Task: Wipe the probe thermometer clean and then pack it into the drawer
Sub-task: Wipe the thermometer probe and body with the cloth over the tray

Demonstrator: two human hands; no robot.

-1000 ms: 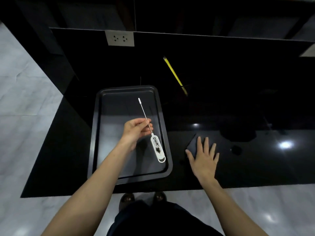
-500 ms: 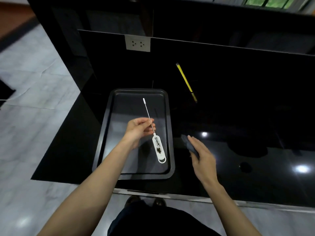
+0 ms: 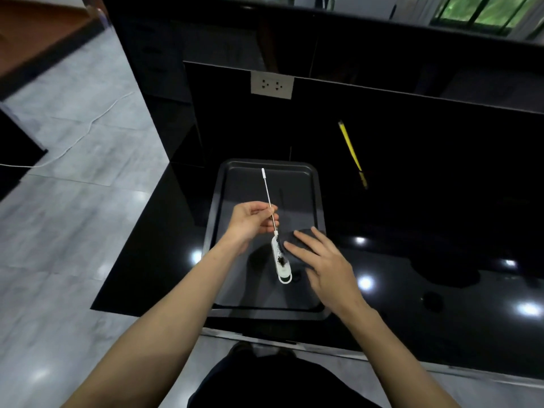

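A white probe thermometer [image 3: 281,260] with dark grime on its handle hangs over a dark baking tray [image 3: 316,184]. Its thin metal probe points away from me, capped white at the tip. My left hand [image 3: 250,222] pinches the probe just above the handle. My right hand [image 3: 321,265] holds a dark cloth [image 3: 295,240] under its fingers, right beside the soiled handle. Whether the cloth touches the handle I cannot tell. No drawer shows in view.
The tray sits near the front left corner of a glossy black counter [image 3: 441,275]. A yellow pencil-like stick [image 3: 351,153] lies behind the tray to the right. A white wall socket [image 3: 272,85] is on the black back panel. Grey tiled floor lies to the left.
My right hand picked the dark cloth up off the counter and carried it left over the tray to the thermometer's handle. My left hand kept its hold on the probe.
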